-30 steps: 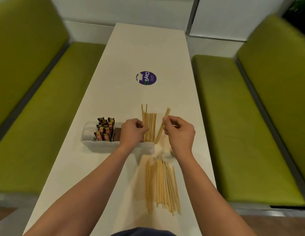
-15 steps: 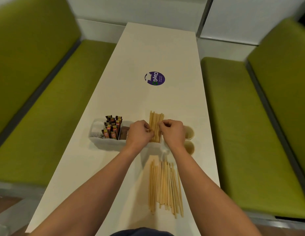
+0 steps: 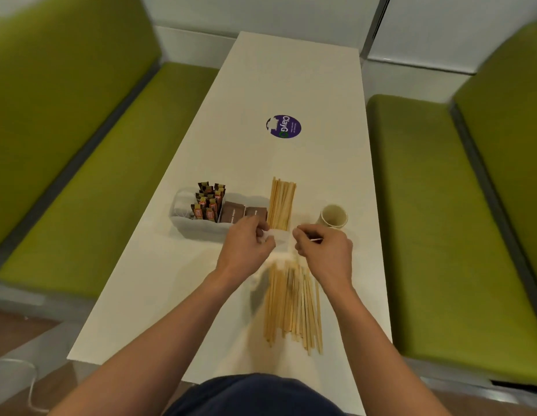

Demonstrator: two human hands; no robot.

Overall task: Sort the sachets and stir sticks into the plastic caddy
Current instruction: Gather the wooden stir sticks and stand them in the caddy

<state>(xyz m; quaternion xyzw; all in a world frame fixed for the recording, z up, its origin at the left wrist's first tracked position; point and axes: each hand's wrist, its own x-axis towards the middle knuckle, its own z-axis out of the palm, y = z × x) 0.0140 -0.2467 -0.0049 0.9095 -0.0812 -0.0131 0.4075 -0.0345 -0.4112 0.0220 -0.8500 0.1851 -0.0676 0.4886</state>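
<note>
A translucent plastic caddy [image 3: 183, 225] stands mid-table. Its left compartment holds upright orange-brown sachets [image 3: 208, 202], its middle holds flat brown sachets [image 3: 240, 213], and its right holds a bundle of wooden stir sticks [image 3: 280, 205] standing on end. Several loose stir sticks [image 3: 291, 307] lie on the table just in front of the caddy. My left hand [image 3: 249, 246] is at the caddy's front right corner with its fingers curled in. My right hand [image 3: 324, 252] is to the right of it, pinching one thin pale stick [image 3: 316, 240] that lies across its knuckles.
A small paper cup [image 3: 333, 216] stands to the right of the caddy, close to my right hand. A purple round sticker [image 3: 283, 126] sits further up the white table [image 3: 291, 70]. Green benches [image 3: 441, 220] run along both long sides.
Both hands have pulled back from the upright stick bundle toward me and moved apart. The bundle now stands on its own in the caddy, and the paper cup is uncovered.
</note>
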